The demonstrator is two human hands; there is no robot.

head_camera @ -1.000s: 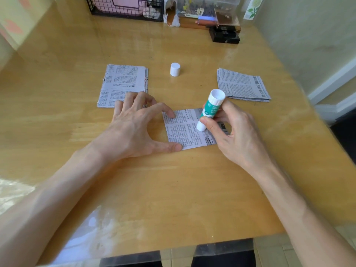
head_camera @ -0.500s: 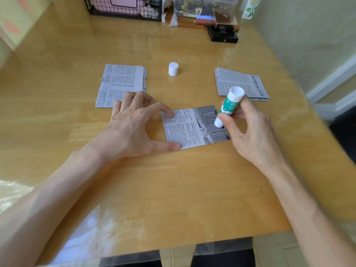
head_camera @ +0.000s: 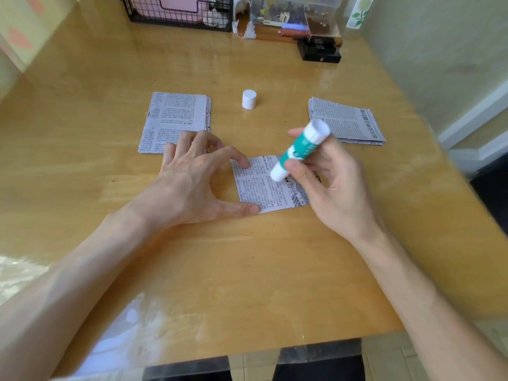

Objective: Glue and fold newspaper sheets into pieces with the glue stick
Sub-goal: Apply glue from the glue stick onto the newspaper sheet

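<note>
A small newspaper sheet (head_camera: 264, 188) lies flat in the middle of the wooden table (head_camera: 247, 284). My left hand (head_camera: 192, 180) presses its left edge down with the index fingertip and the thumb. My right hand (head_camera: 330, 185) holds a green and white glue stick (head_camera: 298, 149), tilted, with its lower tip over the sheet's middle. My right hand hides the sheet's right part. The stick's white cap (head_camera: 249, 99) stands apart, farther back on the table.
A stack of newspaper pieces (head_camera: 176, 119) lies at the back left, another stack (head_camera: 346, 122) at the back right. Along the far edge stand a black wire basket (head_camera: 178, 9), a clear plastic box (head_camera: 294, 9) and a black box (head_camera: 320, 50).
My right hand has moved the glue stick from the sheet's right edge back to the left, over its middle. My left hand has stayed on the sheet's left edge.
</note>
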